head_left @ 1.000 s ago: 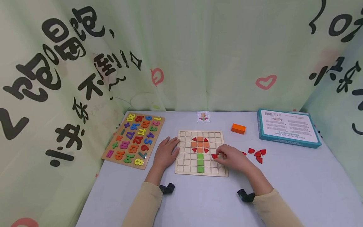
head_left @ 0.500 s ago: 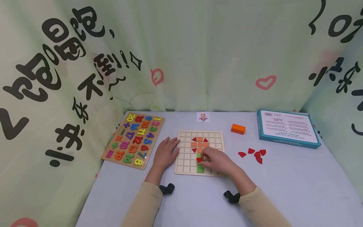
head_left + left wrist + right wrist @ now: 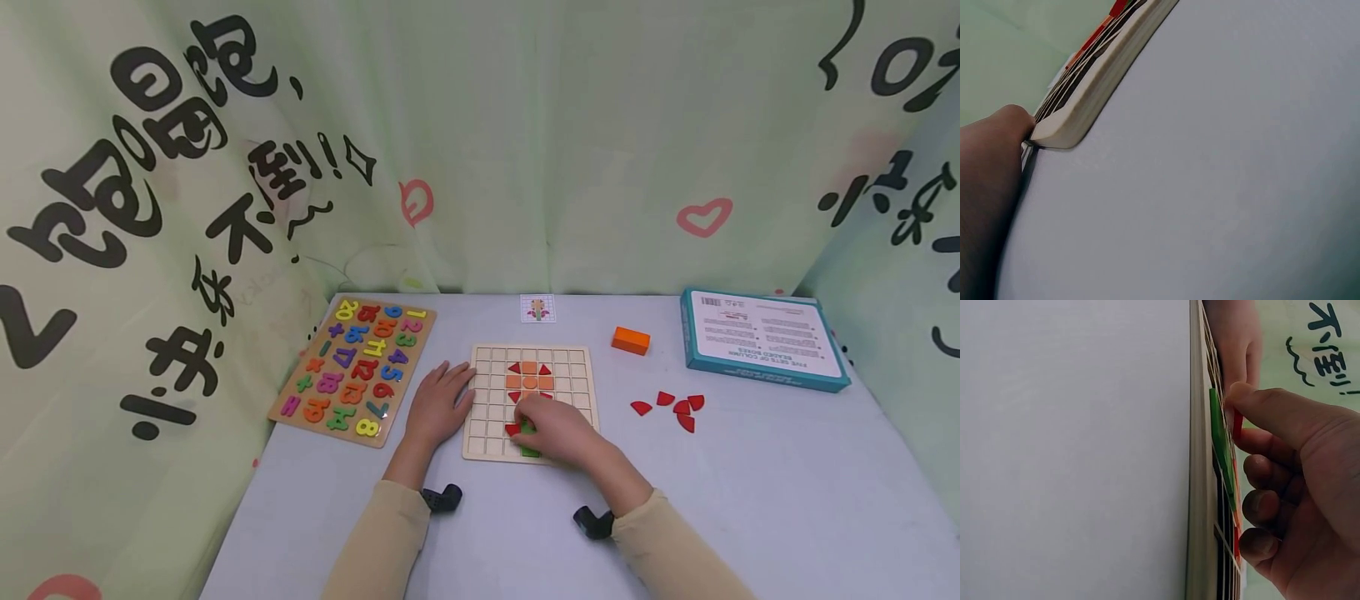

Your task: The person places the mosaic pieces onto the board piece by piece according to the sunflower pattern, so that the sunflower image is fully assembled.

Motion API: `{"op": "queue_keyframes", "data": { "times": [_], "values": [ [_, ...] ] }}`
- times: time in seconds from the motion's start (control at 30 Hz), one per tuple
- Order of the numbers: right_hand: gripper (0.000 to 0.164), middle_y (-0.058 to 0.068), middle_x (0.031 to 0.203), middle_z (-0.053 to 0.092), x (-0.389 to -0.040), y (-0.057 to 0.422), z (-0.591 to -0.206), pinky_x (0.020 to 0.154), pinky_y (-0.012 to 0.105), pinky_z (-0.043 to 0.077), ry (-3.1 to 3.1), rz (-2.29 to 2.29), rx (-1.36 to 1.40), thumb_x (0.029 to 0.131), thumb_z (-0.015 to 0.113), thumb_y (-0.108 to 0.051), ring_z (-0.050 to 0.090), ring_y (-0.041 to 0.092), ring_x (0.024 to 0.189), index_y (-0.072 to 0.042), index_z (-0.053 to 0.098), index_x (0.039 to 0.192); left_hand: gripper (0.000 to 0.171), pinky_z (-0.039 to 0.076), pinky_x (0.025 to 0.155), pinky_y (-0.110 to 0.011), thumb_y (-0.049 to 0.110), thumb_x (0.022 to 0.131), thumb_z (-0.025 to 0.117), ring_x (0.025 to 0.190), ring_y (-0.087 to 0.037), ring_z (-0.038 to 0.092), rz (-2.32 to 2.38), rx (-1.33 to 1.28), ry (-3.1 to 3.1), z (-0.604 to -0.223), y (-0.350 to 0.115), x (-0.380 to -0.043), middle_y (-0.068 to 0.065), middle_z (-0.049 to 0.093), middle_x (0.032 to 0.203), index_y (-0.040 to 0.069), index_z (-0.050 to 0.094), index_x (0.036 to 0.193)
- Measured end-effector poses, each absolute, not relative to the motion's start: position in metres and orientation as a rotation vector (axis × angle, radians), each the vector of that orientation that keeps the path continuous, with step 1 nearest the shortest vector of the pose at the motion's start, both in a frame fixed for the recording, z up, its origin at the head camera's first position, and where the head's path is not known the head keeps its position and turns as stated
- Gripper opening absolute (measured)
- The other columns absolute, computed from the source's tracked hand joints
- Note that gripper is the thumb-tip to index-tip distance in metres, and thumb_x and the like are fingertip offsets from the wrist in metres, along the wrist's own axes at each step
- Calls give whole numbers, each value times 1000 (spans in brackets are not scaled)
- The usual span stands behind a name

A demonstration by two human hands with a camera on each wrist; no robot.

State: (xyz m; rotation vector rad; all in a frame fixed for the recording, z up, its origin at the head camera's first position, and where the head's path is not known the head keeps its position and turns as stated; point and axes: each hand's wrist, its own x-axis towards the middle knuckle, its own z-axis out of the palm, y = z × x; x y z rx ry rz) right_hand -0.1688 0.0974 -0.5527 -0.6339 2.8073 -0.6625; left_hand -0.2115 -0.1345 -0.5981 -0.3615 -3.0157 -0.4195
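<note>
A light wooden grid board (image 3: 486, 446) lies mid-table, bearing orange tiles (image 3: 529, 367) with small red pieces at their corners and a column of green tiles (image 3: 530, 454) below. Between thumb and index finger my right hand (image 3: 561, 429) pinches a red quarter-circle tile (image 3: 512, 429), close over the board just left of the green column. In the right wrist view the tile (image 3: 1238, 425) stands edge-on at the fingertips, the other fingers curled. My left hand (image 3: 441, 406) rests flat with its fingertips at the board's left edge. Part of the green column is hidden behind my right hand.
Several loose red tiles (image 3: 682, 408) lie right of the board. An orange block (image 3: 631, 340) and a teal box (image 3: 765, 337) are behind them. On the left sits a number puzzle board (image 3: 352, 371); a small pattern card (image 3: 537, 308) lies at the back.
My right hand has carried the red tile leftward across the board, from its right side over the green column to the column's left. The left hand has stayed in place.
</note>
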Motion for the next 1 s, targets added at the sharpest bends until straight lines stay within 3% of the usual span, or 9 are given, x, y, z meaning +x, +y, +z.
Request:
{"op": "queue_keyframes", "data": {
  "times": [1.0],
  "values": [
    [22,-8,77,54,-169,104,-549,63,27,42,2822,-721,-499,87,73,-41,50,11,71,-23,63,92,49,25,124,-44,48,100,47,150,-22,30,-419,-369,-3002,-599,-135,-211,8,45,154,30,48,146]
  ]
}}
